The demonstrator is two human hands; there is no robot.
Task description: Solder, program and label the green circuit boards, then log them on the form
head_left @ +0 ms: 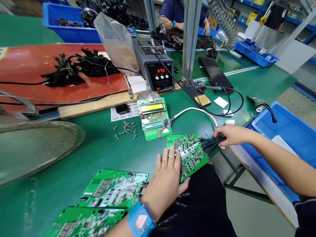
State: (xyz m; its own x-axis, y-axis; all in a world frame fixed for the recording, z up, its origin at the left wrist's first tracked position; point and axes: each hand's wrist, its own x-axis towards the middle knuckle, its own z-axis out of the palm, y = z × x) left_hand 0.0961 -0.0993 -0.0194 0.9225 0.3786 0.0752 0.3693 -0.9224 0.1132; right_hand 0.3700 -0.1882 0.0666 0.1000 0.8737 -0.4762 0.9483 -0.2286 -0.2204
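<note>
A green circuit board (191,153) lies at the near edge of the green bench (98,151). My left hand (168,179) rests flat on the board's left end with fingers stretched out, a blue wrist strap on that arm. My right hand (230,135) is closed on the black wires (212,144) that leave the board's right side, near a white cable (197,112). That cable runs to a smaller green tester board with a yellow display (153,117).
Two more green boards (111,189) lie stacked at the near left. Loose screws (125,129) sit mid-bench. A soldering station reading 370 (159,70), an iron in its stand (204,88), blue bins (286,131) and a red mat with black cables (74,67) surround them. Another person works behind.
</note>
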